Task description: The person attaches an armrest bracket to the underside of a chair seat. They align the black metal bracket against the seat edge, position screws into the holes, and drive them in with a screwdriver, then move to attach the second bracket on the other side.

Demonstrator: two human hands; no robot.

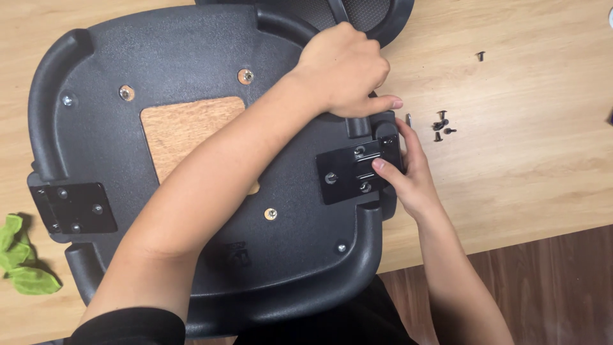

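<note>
The head view looks straight down on a black plastic chair seat (211, 160) that lies upside down on a light wooden table (523, 128). The seat covers most of the left and middle of the picture. In its middle there is a square opening where brown wood (185, 131) shows.

The left hand (345, 67) reaches across the seat to its right edge. The fingers are curled together, and the thumb is stretched out flat along the rim, just above a black metal bracket (351, 172). I cannot tell if something small is inside the curled fingers.

The right hand (408, 172) comes from the lower right. Its fingers grip the right end of the bracket, with the thumb pressed on top of the plate and the other fingers around the outer edge. The bracket sits on the right side of the seat and bolts show in it.

A second black bracket (76, 207) is on the left edge of the seat. Several small black screws (442, 126) lie on the table just to the right of the hands, and one single screw (481, 55) lies further up. A crumpled green cloth (19, 259) rests on the table at the left edge of the picture.
</note>
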